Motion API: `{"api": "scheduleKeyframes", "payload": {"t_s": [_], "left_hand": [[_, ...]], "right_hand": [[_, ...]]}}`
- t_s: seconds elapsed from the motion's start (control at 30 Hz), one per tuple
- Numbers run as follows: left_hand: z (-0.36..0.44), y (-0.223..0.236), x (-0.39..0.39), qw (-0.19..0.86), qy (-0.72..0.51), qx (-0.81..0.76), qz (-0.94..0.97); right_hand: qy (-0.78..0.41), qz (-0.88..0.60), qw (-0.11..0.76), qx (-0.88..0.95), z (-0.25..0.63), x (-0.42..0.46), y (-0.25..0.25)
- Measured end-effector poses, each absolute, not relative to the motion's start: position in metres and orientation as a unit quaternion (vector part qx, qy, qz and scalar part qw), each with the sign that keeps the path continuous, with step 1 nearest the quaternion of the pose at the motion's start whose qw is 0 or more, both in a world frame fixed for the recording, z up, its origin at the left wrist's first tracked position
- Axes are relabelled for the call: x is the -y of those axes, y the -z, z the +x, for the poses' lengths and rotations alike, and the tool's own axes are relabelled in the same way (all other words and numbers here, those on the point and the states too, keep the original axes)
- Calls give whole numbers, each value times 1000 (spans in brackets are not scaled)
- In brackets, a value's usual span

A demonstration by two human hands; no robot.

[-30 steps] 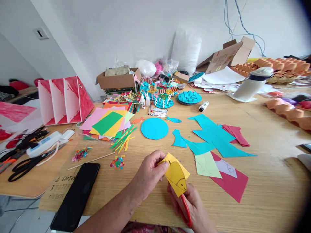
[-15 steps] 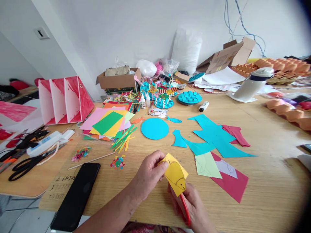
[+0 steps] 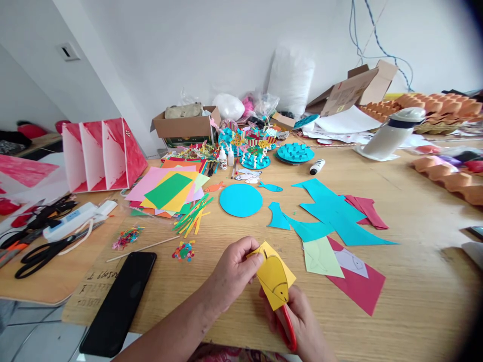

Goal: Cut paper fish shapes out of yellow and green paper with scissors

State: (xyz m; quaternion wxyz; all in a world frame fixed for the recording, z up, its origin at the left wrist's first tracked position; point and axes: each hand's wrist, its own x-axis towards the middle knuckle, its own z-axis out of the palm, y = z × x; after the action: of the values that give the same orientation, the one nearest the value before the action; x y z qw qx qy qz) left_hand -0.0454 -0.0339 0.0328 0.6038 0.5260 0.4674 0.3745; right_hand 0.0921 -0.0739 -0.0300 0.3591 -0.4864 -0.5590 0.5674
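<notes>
Between thumb and fingers, my left hand [image 3: 239, 264] pinches the upper left corner of a yellow paper [image 3: 272, 274] with a fish outline drawn on it. Slits run along part of the outline, so a flap of paper stands apart at the right. My right hand [image 3: 298, 317] is closed around red-handled scissors [image 3: 287, 329]; their blades are hidden behind the paper. Beyond my hands lies a blue paper circle [image 3: 240, 200], with a small orange fish cutout [image 3: 214, 187] and a blue fish cutout [image 3: 270, 186] near it.
Blue paper scraps [image 3: 332, 211], a pale green sheet [image 3: 322, 257] and a red sheet [image 3: 362, 286] lie to the right. On the left are coloured sheets [image 3: 168, 191], paper strips [image 3: 193, 216], a black phone [image 3: 118, 304] and black scissors [image 3: 37, 261]. A white bottle [image 3: 394, 133] stands farther back.
The yellow paper has shifted and turned very slightly in my hands, and its right flap stands a little wider. Both hands keep their holds, with the scissors still behind the paper.
</notes>
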Motion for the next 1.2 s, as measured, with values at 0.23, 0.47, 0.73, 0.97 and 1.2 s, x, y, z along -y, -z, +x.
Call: {"api": "scheduleKeyframes", "payload": {"t_s": [0.23, 0.47, 0.73, 0.97, 1.2], "left_hand": [[-46, -32, 33, 603, -373, -463, 532], [-47, -30, 34, 608, -374, -461, 528], [-47, -29, 34, 603, -374, -471, 524], [-47, -30, 33, 604, -376, -469, 523], [-47, -30, 35, 608, -372, -467, 523]], "right_hand": [[-572, -478, 371, 554, 92, 74, 24], [-574, -463, 368, 567, 91, 72, 19], [-573, -459, 353, 580, 91, 72, 13], [-573, -459, 355, 579, 91, 72, 18], [-578, -461, 340, 581, 92, 72, 21]]}}
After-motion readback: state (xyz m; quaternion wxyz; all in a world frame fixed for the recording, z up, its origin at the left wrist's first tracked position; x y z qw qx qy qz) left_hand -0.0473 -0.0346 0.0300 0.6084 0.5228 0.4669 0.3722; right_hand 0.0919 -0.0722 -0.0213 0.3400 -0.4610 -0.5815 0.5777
